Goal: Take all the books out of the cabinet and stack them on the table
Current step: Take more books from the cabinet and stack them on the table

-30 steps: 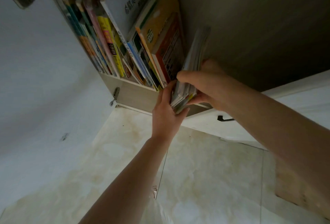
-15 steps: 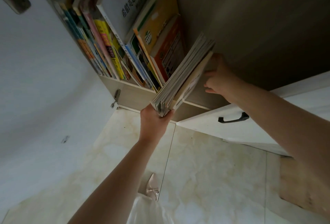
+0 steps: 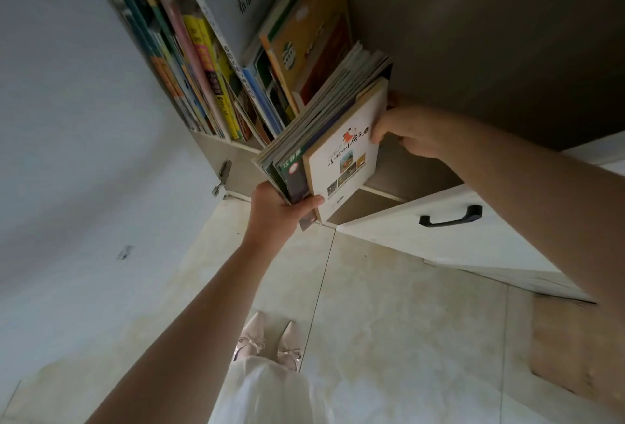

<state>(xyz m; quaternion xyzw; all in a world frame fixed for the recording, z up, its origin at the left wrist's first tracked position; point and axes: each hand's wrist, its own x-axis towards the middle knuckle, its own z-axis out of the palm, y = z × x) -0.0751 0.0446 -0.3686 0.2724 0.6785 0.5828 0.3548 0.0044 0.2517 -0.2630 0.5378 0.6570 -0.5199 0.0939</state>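
The left hand (image 3: 282,217) grips the lower corner of a bundle of thin books (image 3: 324,139), thumb curled across the front and the fingers wrapped behind, so the bundle is tilted out from the cabinet (image 3: 473,34) with its bottom end clear of the shelf edge (image 3: 382,194) and its top end still leaning into the opening. The outermost book in the bundle has a white cover (image 3: 348,159) with a small red figure and rows of little pictures on it; behind it sit a dark green cover and many thinner spines fanned slightly apart. The right hand (image 3: 409,134) holds the upper right edge of that white cover, fingers curled round the edge and the thumb hidden behind the book. More books (image 3: 216,61) remain upright and leaning in the cabinet to the left of the bundle, among them a large white one, an orange one and several yellow and blue spines, packed close together. Below the shelf, to the right, is a white drawer front with a black handle (image 3: 449,217). Pale tiled floor (image 3: 389,322) lies beneath, where two pointed light shoes (image 3: 269,342) with bows and the hem of a white garment show
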